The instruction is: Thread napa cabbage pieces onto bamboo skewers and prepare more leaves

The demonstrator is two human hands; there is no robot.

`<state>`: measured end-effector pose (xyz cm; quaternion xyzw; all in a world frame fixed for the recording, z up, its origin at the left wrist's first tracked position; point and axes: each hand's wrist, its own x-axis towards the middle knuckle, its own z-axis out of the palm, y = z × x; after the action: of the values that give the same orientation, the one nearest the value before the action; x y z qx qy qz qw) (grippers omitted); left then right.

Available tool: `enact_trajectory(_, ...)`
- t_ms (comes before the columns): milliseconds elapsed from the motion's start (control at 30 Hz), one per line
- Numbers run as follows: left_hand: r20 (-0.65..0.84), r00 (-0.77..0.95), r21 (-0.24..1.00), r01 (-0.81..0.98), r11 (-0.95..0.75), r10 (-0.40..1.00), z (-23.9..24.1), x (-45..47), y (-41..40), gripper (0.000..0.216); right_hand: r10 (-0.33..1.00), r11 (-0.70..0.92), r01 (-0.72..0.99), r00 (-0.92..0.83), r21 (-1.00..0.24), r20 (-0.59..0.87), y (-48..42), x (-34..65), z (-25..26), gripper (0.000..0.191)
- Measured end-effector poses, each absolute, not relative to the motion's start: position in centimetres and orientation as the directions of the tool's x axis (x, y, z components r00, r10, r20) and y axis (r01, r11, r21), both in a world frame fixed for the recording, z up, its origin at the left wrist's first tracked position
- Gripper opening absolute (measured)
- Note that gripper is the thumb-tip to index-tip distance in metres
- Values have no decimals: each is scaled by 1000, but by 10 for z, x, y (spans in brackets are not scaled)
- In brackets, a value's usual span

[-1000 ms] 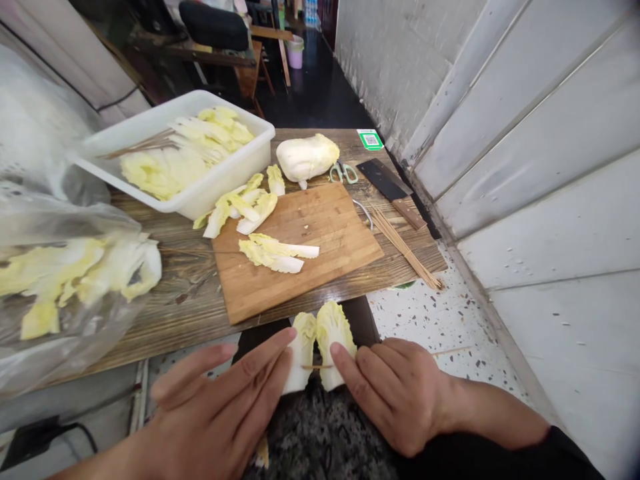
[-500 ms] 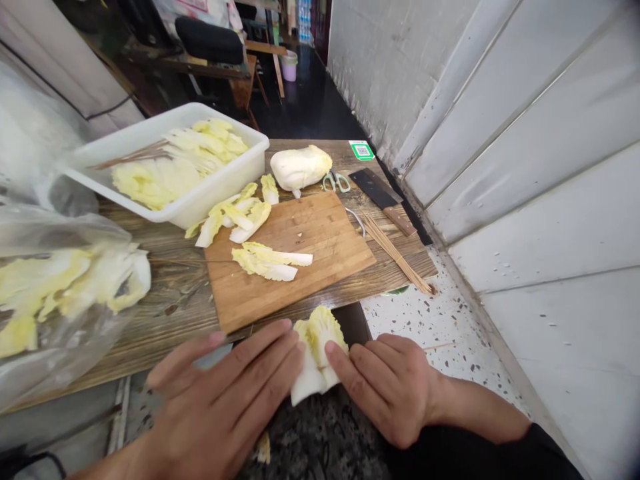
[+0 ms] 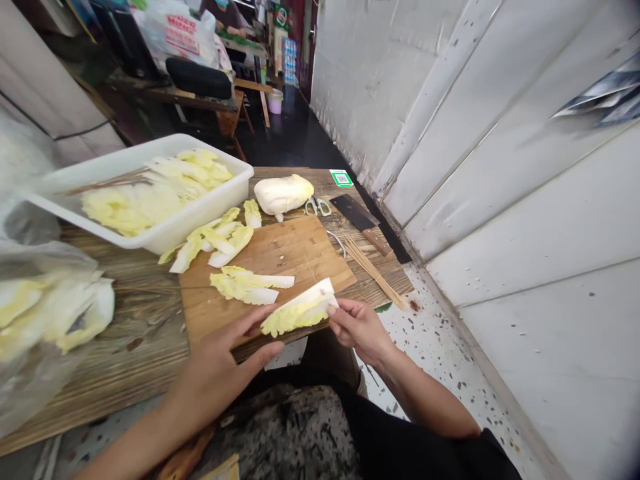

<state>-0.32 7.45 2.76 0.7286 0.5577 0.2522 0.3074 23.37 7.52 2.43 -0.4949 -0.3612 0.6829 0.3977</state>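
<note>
Soft, even light, dim background point(image 3: 195, 123), blurred plastic bag point(image 3: 30, 393), wide-angle edge distortion

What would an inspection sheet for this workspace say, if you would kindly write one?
Surface: wooden table bearing a chopping board.
Job's things: cabbage leaves on the board, more in the white tub; cabbage head, scissors, cleaver, stick bundle.
Clutter: plastic bag holding leaves, at left.
Hands: right hand grips a cabbage piece; left hand open by its other end, contact unclear.
Cables: dark cord-like line at far left; cannot tell whether a cable.
Surroundings: pale wall at right, speckled floor; lilac bin and another person beyond the table.
</note>
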Motion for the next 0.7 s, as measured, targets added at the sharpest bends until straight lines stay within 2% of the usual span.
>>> enact_trajectory(67, -113, 228, 814, 580, -42, 967, 27, 6, 82, 63, 896, -432, -193, -202, -881, -395, 77, 231, 21, 44)
enact_trajectory(200, -176, 203, 915, 396, 84, 963, 23, 15, 96, 54, 882, -454, -179, -226, -873, -412, 80, 229, 16, 44)
enact_trajectory(400, -163, 278, 935, 349, 59, 947, 18, 15, 109, 41, 857, -466, -67, -283, -882, -431, 88, 227, 2, 44)
enact_trajectory(567, -167, 301, 923, 381, 42, 939, 23, 19, 111, 40, 894, -413, -34, -204, -910, -398, 95, 219, -5, 41)
enact_trajectory(700, -215, 290, 926, 365, 100, 932, 25, 21, 110, 44, 898, -411, -4, -172, -912, -404, 100, 216, -6, 44)
